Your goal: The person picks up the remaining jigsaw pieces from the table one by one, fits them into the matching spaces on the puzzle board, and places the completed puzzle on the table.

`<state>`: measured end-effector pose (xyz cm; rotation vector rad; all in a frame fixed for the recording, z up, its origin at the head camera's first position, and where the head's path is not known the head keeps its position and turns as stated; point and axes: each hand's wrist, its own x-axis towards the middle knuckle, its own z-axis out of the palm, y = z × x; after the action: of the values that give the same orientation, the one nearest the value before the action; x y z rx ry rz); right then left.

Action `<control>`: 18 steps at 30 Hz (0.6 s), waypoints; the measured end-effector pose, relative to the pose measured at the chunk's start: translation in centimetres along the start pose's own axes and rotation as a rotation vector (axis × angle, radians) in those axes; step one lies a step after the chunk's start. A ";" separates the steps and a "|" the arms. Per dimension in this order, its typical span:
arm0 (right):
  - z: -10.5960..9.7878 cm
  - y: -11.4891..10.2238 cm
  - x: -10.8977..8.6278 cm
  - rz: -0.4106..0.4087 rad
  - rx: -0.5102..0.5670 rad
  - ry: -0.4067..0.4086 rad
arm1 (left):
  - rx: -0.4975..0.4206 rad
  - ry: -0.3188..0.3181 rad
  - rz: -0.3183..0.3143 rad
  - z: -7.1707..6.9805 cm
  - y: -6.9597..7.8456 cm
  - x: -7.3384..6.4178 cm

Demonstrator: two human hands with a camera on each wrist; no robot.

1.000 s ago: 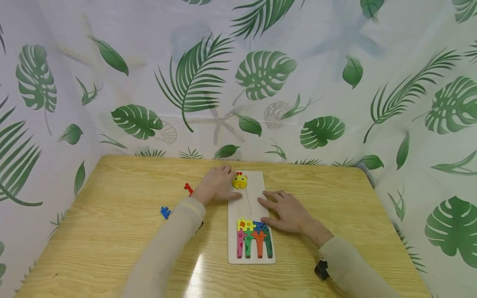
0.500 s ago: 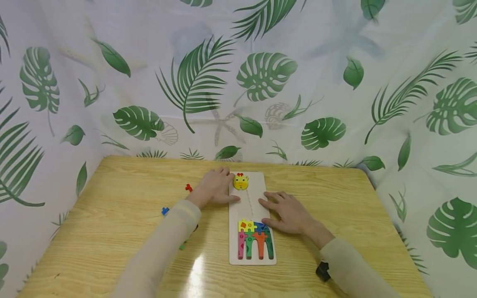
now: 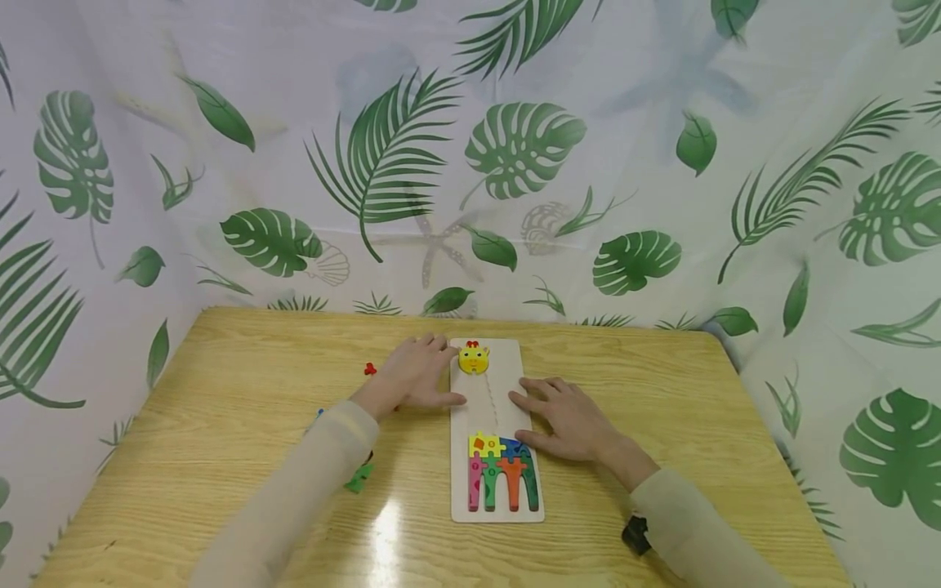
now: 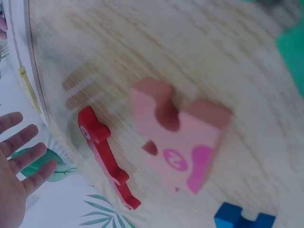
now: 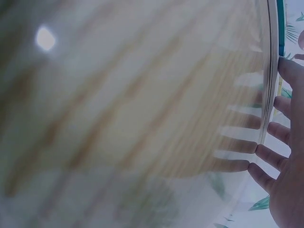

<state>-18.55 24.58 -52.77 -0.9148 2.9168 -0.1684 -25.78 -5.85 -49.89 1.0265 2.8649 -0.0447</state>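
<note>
A pale puzzle board [image 3: 507,367] lies on the table with a yellow giraffe-head piece [image 3: 474,360] at its far end. Interlocked body and leg pieces [image 3: 492,457] in several colours fill its near end, and the stretch between is bare. My left hand [image 3: 417,371] is spread at the board's left edge, its thumb and fingertips over or against the border, holding nothing. Along the right edge, the extended fingers of my right hand [image 3: 569,420] rest against the board. In the left wrist view, a pink puzzle piece [image 4: 178,147] and a red piece [image 4: 107,154] lie under the left hand's wrist.
Also loose on the table are a blue piece [image 4: 242,219] and a green piece [image 3: 359,478], partly hidden by the left sleeve. The wooden table [image 3: 662,392] ends at a leaf-patterned curtain [image 3: 544,269] behind the board.
My left hand has drawn slightly left from the giraffe head, and its sleeve has moved left too, uncovering the green piece. The right hand and the board have stayed nearly still.
</note>
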 end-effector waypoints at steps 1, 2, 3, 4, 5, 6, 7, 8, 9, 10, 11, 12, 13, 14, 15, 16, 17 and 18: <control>0.0 0.0 0.0 0.001 -0.001 0.000 | -0.001 -0.002 0.002 0.0 -0.1 -0.2; 0.0 0.0 0.0 0.000 -0.001 0.001 | -0.004 -0.005 0.004 -0.1 -0.2 -0.3; 0.0 0.0 0.0 0.000 -0.002 0.001 | 0.000 -0.009 0.005 -0.2 -0.3 -0.5; 0.0 0.0 0.0 -0.001 -0.002 0.001 | 0.001 -0.014 0.005 -0.2 -0.4 -0.7; 0.0 0.0 0.0 -0.001 -0.003 0.001 | 0.004 -0.014 0.007 -0.2 -0.5 -0.9; -0.1 0.0 0.0 -0.002 -0.005 0.001 | 0.003 -0.010 0.009 -0.2 -0.6 -1.0; -0.1 0.0 0.0 -0.003 -0.007 0.002 | 0.001 -0.007 0.009 -0.2 -0.8 -1.2; -0.1 0.0 0.0 -0.004 -0.008 0.002 | 0.000 -0.004 0.009 -0.3 -0.8 -1.3; -0.1 0.0 0.0 -0.004 -0.010 0.003 | 0.000 -0.001 0.010 -0.3 -0.9 -1.5; -0.1 -0.1 0.0 -0.004 -0.009 0.003 | -0.005 0.003 0.011 -0.4 -1.0 -1.6; -0.1 -0.1 0.0 -0.003 -0.009 0.004 | -0.013 0.007 0.013 -0.4 -1.0 -1.7; -0.1 -0.1 0.0 -0.003 -0.007 0.005 | -0.023 0.011 0.015 -0.5 -1.1 -1.9; -0.1 -0.1 0.0 -0.003 -0.005 0.005 | -0.034 0.013 0.017 -0.6 -1.1 -2.0; -0.1 -0.1 0.0 -0.004 -0.004 0.006 | -0.043 0.012 0.017 -0.6 -1.2 -2.2; -0.1 -0.1 0.0 -0.005 -0.003 0.006 | -0.056 0.011 0.017 -0.7 -1.2 -2.3; -0.1 -0.1 0.0 -0.006 -0.001 0.007 | -0.067 0.010 0.017 -0.7 -1.3 -2.5; 0.0 0.0 0.0 -0.007 -0.003 0.007 | -0.080 0.011 0.017 -0.8 -1.4 -2.7; 0.0 0.0 0.0 -0.009 -0.003 0.007 | -0.091 0.012 0.017 -0.8 -1.4 -2.9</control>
<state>-18.51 24.59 -52.74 -0.9295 2.9209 -0.1689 -24.50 -8.76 -48.84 1.0372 2.8387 0.0922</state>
